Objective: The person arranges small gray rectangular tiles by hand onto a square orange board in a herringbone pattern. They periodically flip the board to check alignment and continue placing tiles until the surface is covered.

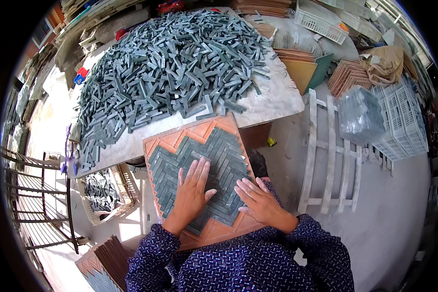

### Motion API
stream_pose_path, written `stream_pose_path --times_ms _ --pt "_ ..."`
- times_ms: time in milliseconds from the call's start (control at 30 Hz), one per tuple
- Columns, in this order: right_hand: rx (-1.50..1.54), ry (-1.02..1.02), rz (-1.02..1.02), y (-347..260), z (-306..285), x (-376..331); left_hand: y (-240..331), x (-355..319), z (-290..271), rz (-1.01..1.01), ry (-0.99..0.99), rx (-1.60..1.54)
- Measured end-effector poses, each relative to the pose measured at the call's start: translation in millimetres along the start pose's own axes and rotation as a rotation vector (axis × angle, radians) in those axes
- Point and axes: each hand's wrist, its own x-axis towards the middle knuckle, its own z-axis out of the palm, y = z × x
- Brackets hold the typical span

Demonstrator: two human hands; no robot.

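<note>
An orange mould tray (227,127) with a zigzag inner edge rests on my lap and leans toward the table. Narrow dark-green stone strips (224,155) fill it in a herringbone pattern. My left hand (191,192) lies flat on the strips near the middle, fingers stretched out and pointing away from me. At the tray's right side my right hand (264,202) is spread, its fingertips over the strips and its palm near the tray's edge. Neither hand grips anything. The strips beneath both hands are hidden.
A big heap of loose stone strips (175,63) covers the table (277,95) ahead. A basket (126,187) of strips stands at left beside a metal rack (39,199). Stacked trays (114,260) sit lower left. On the right are a slatted frame (329,155) and plastic crates (399,119).
</note>
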Motion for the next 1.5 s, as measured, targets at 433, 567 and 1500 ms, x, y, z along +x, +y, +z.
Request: stream_pose_path --times_ms 433,567,1500 --pt "-0.050 -0.277 -0.123 -21 10 -2 -26 -104 8 -0.257 0.108 0.051" --pt "0.044 -0.225 -0.092 -17 -4 11 -31 -113 13 -0.220 0.126 0.050" --pt "-0.057 -0.144 -0.064 8 -2 114 -49 -125 15 -0.351 0.192 -0.067"
